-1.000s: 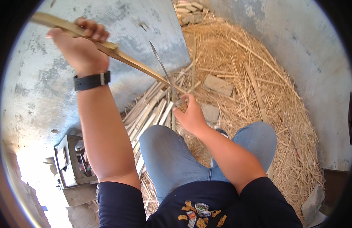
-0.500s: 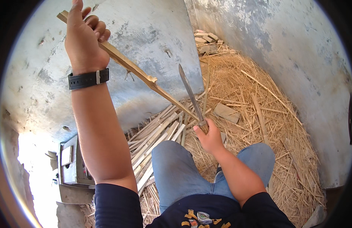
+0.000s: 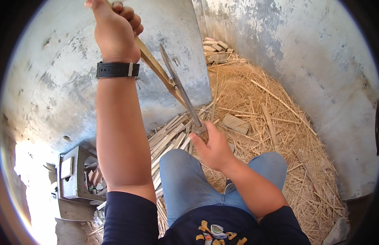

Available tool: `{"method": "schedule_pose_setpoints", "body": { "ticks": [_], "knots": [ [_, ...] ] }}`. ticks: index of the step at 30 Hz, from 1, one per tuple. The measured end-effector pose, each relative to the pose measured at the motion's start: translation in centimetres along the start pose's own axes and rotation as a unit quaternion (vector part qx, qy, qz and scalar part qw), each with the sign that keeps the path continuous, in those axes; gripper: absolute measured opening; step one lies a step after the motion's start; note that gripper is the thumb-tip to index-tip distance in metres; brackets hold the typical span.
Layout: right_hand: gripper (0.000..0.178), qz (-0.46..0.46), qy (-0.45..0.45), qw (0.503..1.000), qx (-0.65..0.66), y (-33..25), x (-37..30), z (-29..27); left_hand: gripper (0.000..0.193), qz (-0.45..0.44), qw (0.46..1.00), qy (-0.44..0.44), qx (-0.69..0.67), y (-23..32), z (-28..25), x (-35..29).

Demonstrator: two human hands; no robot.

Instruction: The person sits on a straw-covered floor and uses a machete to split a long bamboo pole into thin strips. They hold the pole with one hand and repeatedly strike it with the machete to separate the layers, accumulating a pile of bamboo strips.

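Note:
My left hand is raised at the upper left, its fingers wrapped round the upper end of a split bamboo strip. The strip slants down to the right, with a knobby joint near its middle. Lower down, my right hand grips the handle of a long knife. Its straight, narrow blade points up and to the left. In this view the blade crosses the strip near the joint; whether the two touch I cannot tell. The strip's lower end is hidden behind the blade and my right hand.
A pile of split bamboo strips lies left of my knees. Straw-like shavings cover the floor, with a flat block on them. Broken bricks lie in the far corner. An old wooden cabinet stands at left. Worn walls rise around.
My left hand has moved right with the bamboo strip. My right hand has shifted slightly up and left, bringing the knife blade across the strip in view.

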State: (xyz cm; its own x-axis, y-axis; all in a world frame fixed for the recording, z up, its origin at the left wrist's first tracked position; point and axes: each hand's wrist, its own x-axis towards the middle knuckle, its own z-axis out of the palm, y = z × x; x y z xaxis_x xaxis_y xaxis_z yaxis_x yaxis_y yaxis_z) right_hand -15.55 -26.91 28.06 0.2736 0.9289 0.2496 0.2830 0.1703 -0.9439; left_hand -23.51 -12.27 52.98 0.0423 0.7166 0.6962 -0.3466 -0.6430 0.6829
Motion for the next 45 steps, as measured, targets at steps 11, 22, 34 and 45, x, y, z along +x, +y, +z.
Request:
{"method": "schedule_pose_setpoints", "body": {
  "ticks": [11, 22, 34, 45],
  "knots": [
    [0.035, 0.008, 0.147, 0.982, 0.118, -2.5, -2.8, -6.9, 0.056, 0.179, 0.982, 0.055, -0.032, 4.3, 0.2, -4.0],
    [0.019, 0.006, 0.284, 0.946, 0.158, -1.8, -4.7, -12.9, 0.063, 0.086, 0.984, -0.023, -0.155, -5.8, 3.6, -6.2],
    [0.04, 0.043, 0.226, 0.962, 0.148, 1.1, -4.8, -12.0, 0.056, 0.129, 0.978, 0.132, -0.093, -0.2, 8.2, -7.1],
    [0.038, 0.033, 0.184, 0.979, 0.079, 1.0, -5.7, -9.5, 0.043, 0.067, 0.976, -0.108, -0.177, 1.2, 5.8, -5.9]
  ]
}}
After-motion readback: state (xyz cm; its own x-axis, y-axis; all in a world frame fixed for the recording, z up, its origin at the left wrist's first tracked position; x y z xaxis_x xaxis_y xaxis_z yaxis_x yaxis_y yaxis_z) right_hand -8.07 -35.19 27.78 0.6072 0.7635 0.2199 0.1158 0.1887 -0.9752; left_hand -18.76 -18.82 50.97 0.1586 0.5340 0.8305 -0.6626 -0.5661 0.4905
